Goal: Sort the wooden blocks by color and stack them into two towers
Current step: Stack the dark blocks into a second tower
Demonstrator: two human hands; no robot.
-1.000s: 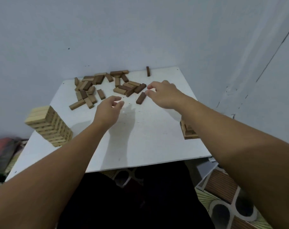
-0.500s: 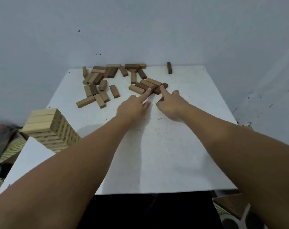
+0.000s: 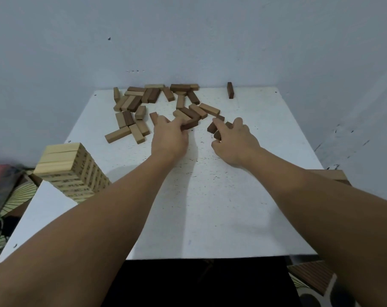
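Both hands (image 3: 201, 138) on dark blocks (image 3: 213, 127) beside scattered pile (image 3: 143, 103).

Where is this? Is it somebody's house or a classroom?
Probably a room in someone's home, though I can't be sure. A small white table is pushed into a corner of plain bluish walls, the floor has patterned tiles, and wooden blocks lie scattered like a game.
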